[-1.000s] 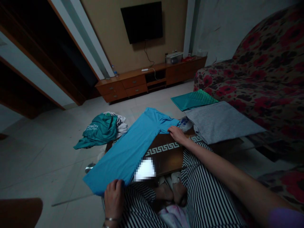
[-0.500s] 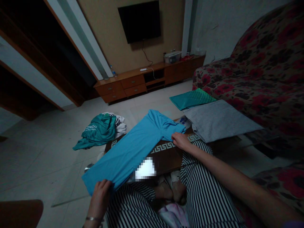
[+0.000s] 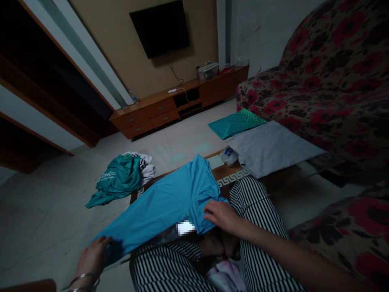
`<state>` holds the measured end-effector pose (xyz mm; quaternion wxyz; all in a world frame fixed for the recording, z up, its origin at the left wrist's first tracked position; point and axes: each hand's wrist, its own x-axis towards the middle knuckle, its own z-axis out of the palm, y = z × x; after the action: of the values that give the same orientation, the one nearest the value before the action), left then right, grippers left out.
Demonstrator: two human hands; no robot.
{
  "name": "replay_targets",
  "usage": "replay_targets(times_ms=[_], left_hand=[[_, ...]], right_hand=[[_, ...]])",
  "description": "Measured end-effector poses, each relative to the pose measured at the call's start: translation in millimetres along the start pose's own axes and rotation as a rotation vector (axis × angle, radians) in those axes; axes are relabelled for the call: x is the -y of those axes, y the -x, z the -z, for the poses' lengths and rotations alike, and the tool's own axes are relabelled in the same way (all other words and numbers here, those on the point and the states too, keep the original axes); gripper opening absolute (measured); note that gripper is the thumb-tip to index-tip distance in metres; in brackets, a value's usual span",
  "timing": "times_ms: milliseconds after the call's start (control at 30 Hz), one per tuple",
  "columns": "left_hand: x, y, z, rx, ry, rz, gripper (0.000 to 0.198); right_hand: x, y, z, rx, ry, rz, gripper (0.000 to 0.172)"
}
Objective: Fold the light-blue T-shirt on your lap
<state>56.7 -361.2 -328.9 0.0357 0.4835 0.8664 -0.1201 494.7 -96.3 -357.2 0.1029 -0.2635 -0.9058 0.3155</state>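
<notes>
A light blue T-shirt [image 3: 164,207] lies lengthwise, folded narrow, over the low table in front of my knees. At its lower left end my left hand [image 3: 92,255], with bangles at the wrist, is closed on the hem. My right hand [image 3: 223,217] is at the sleeve end, fingers bent and closed on the bunched cloth; its fingertips are partly lost against the fabric. The sleeve hangs over the table's near edge, next to a bright blurred patch.
A crumpled teal shirt [image 3: 118,178] with white cloth lies at the table's left end. On the right are a folded grey garment [image 3: 273,146], a green folded garment [image 3: 237,123] and a plastic bag [image 3: 228,156]. A floral sofa [image 3: 331,81] stands to the right.
My right hand has brought the sleeve end nearer to me, so it now folds toward my knees. My left hand has moved left and down with the hem. The view has shifted slightly.
</notes>
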Motion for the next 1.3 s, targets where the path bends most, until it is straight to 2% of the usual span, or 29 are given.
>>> replay_targets(times_ms=[100,200,300,400,467,567,667,767,867,1033,1200,1300], left_hand=[[-59.3,-40.1,27.5,-0.133,0.087,-0.089,0.037],[-144.1,-103.0,60.5,-0.213,0.270,-0.262,0.036],[-231.8,-175.6,84.9,-0.207,0.399,-0.384,0.039],[-302.2,-242.8,97.0,-0.162,0.385,-0.468,0.038],[-336.8,-279.7,101.1,-0.124,0.363,-0.520,0.038],[-373.3,-320.2,104.6,-0.053,0.335,-0.594,0.037],[-395.3,-344.0,103.8,0.043,0.317,-0.629,0.037],[-405.5,-355.6,97.3,0.142,0.321,-0.605,0.044],[-406.7,-360.7,88.9,0.222,0.356,-0.563,0.041],[-401.2,-365.1,83.1,0.316,0.483,-0.539,0.016],[-400.5,-364.3,84.4,0.365,0.714,-0.537,0.017],[-402.6,-360.9,85.0,0.400,0.843,-0.560,0.019]], right_hand=[[-39.2,-32.6,31.3,-0.145,0.092,-0.260,0.020],[-70.4,-69.5,44.0,-0.209,0.202,-0.495,0.023],[-84.9,-102.1,41.0,-0.278,0.201,-0.533,0.027],[-92.2,-130.0,38.1,-0.348,0.154,-0.529,0.031],[-97.9,-147.5,40.9,-0.360,0.117,-0.543,0.031],[-106.5,-171.2,50.0,-0.356,0.072,-0.556,0.031],[-110.9,-186.4,59.1,-0.312,0.053,-0.544,0.030],[-112.0,-188.9,64.8,-0.269,0.042,-0.496,0.021],[-114.3,-184.2,65.8,-0.301,0.004,-0.422,0.017],[-122.4,-181.6,58.6,-0.366,-0.110,-0.416,0.024],[-136.8,-185.9,54.5,-0.393,-0.271,-0.424,0.033],[-145.4,-188.4,55.2,-0.382,-0.350,-0.431,0.026]])
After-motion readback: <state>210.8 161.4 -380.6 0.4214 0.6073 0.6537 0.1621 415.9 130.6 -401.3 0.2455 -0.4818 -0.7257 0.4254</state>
